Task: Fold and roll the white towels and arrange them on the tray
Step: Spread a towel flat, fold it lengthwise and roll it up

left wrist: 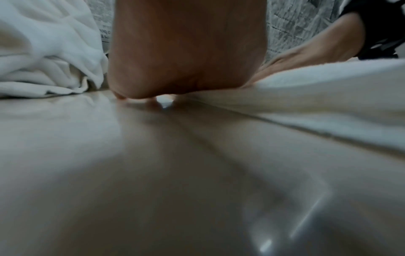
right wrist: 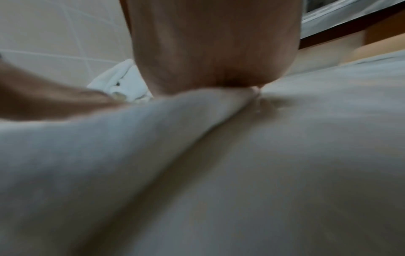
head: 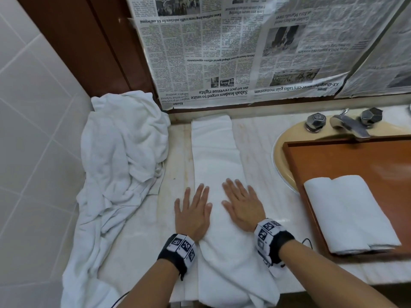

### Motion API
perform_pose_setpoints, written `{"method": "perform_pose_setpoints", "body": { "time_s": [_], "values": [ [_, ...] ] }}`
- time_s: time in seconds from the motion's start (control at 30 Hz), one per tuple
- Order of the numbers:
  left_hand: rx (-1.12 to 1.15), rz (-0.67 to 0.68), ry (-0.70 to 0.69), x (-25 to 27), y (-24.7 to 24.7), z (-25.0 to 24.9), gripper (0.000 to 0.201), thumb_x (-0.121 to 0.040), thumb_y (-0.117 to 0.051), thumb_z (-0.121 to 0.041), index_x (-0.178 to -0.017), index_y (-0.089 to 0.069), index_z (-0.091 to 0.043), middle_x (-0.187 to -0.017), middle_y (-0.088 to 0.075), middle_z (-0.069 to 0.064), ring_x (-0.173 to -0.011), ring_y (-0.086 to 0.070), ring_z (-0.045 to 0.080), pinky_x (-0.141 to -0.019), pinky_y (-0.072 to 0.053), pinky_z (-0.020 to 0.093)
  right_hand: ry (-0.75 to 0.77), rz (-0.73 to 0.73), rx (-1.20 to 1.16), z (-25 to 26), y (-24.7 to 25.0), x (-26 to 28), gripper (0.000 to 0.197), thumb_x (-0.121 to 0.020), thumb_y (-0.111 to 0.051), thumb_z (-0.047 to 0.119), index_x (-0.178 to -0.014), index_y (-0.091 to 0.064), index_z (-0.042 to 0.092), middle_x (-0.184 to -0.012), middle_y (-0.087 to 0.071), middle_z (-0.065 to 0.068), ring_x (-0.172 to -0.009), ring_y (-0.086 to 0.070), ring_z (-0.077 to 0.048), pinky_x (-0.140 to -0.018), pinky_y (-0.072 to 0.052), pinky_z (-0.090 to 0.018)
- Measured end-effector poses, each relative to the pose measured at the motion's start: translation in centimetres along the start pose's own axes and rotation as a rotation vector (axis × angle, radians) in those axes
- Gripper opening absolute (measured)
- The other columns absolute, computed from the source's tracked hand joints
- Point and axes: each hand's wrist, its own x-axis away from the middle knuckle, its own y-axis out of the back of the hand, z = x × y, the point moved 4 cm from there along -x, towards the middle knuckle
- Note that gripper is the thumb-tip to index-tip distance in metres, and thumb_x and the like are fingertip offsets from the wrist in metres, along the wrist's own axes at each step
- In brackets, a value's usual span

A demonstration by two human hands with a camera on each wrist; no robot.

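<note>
A white towel (head: 216,152) folded into a long narrow strip lies on the marble counter (head: 260,138), running from the back wall to the front edge, where its near end hangs over. My left hand (head: 192,210) lies flat, half on the strip's left edge and half on the counter. My right hand (head: 242,204) presses flat on the strip with straight, spread fingers. A wooden tray (head: 347,156) sits over the sink at the right and carries one folded white towel (head: 349,213). In the left wrist view my left palm (left wrist: 188,52) rests on the counter beside the towel (left wrist: 317,97).
A crumpled heap of white towels (head: 120,152) fills the left end of the counter and spills over its front. A beige sink (head: 287,150) with a metal tap (head: 349,124) lies under the tray. Newspaper (head: 233,45) covers the wall behind. White tiles line the left wall.
</note>
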Motion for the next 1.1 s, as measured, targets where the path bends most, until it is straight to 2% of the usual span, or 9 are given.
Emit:
{"method": "perform_pose_setpoints", "body": {
  "time_s": [0.17,0.33,0.43,0.57,0.67,0.73,0.9,1.0,1.1],
  "values": [
    [0.037,0.012,0.020,2.3,0.1,2.5,0.069,-0.089,0.009,-0.060,-0.156,0.008,-0.044,-0.161,0.017,-0.022,-0.153,0.012,0.020,-0.122,-0.001,0.048,-0.227,-0.001,-0.077,-4.1,0.4,2.1,0.074,-0.088,0.012,0.055,-0.157,0.008,0.026,-0.156,0.023,0.016,-0.151,0.011,-0.015,-0.121,0.002,-0.042],
    [0.004,0.079,-0.028,4.5,-0.1,1.7,0.066,-0.087,0.012,-0.058,-0.152,0.016,-0.050,-0.157,0.026,-0.028,-0.150,0.021,0.020,-0.119,0.006,0.055,-0.004,-0.055,-0.038,-0.8,-1.1,6.2,0.063,-0.100,-0.017,0.049,-0.158,-0.015,0.024,-0.164,-0.009,0.008,-0.151,-0.012,-0.017,-0.117,-0.008,-0.042],
    [-0.027,0.104,-0.004,3.8,-0.2,1.5,0.067,-0.085,0.014,-0.058,-0.152,0.019,-0.048,-0.157,0.027,-0.029,-0.151,0.022,0.022,-0.118,0.006,0.059,-0.021,-0.020,-0.018,-0.3,-2.0,6.3,0.060,-0.102,-0.022,0.049,-0.155,-0.027,0.021,-0.162,-0.022,0.006,-0.147,-0.027,-0.018,-0.113,-0.015,-0.045],
    [-0.065,0.101,0.013,0.7,1.0,1.1,0.070,-0.086,0.013,-0.059,-0.155,0.012,-0.045,-0.159,0.020,-0.028,-0.152,0.018,0.024,-0.118,0.005,0.061,-0.002,0.056,-0.025,-1.3,-0.5,2.8,0.073,-0.093,0.003,0.054,-0.158,-0.003,0.022,-0.161,0.009,0.012,-0.152,0.002,-0.013,-0.120,0.001,-0.045],
    [-0.054,0.119,0.040,-2.7,2.1,0.8,0.058,-0.101,-0.003,-0.054,-0.155,0.011,-0.044,-0.161,0.018,-0.027,-0.152,0.018,0.025,-0.118,0.006,0.062,-0.008,0.090,-0.010,-2.2,1.0,-0.6,0.082,-0.081,0.018,0.056,-0.157,0.007,0.025,-0.159,0.020,0.016,-0.150,0.013,-0.009,-0.120,0.006,-0.046],
    [-0.053,0.121,0.053,-4.7,2.7,0.6,0.056,-0.104,-0.010,-0.051,-0.155,0.012,-0.044,-0.161,0.018,-0.026,-0.152,0.018,0.025,-0.119,0.007,0.062,-0.012,0.097,0.012,-3.1,1.9,-2.8,0.079,-0.084,0.016,0.056,-0.157,0.008,0.026,-0.161,0.018,0.015,-0.150,0.012,-0.009,-0.120,0.006,-0.047],
    [-0.069,0.134,0.067,-9.2,4.0,0.1,0.056,-0.104,-0.009,-0.054,-0.155,0.013,-0.044,-0.161,0.019,-0.025,-0.152,0.017,0.025,-0.118,0.008,0.062,-0.055,0.108,0.021,-4.7,4.1,-7.6,0.056,-0.106,-0.012,0.042,-0.158,0.005,0.026,-0.163,0.013,0.014,-0.151,0.009,-0.008,-0.122,0.003,-0.048],
    [-0.013,0.100,0.076,-9.8,4.3,0.0,0.058,-0.105,-0.015,-0.051,-0.158,0.006,-0.038,-0.164,0.012,-0.022,-0.153,0.012,0.025,-0.119,0.004,0.062,-0.066,0.042,-0.081,-5.3,5.0,-8.2,0.056,-0.106,-0.024,0.037,-0.158,-0.010,0.020,-0.166,-0.001,0.007,-0.152,-0.004,-0.014,-0.122,-0.006,-0.046],
    [0.080,-0.007,-0.020,-7.8,4.4,-0.7,0.058,-0.105,-0.029,-0.046,-0.159,-0.015,-0.030,-0.166,-0.004,-0.015,-0.152,-0.006,0.024,-0.120,-0.009,0.058,-0.071,-0.101,-0.256,-6.4,5.7,-6.0,0.049,-0.102,-0.042,0.026,-0.148,-0.036,0.010,-0.159,-0.029,-0.006,-0.140,-0.034,-0.028,-0.112,-0.032,-0.044]
  ]
}}
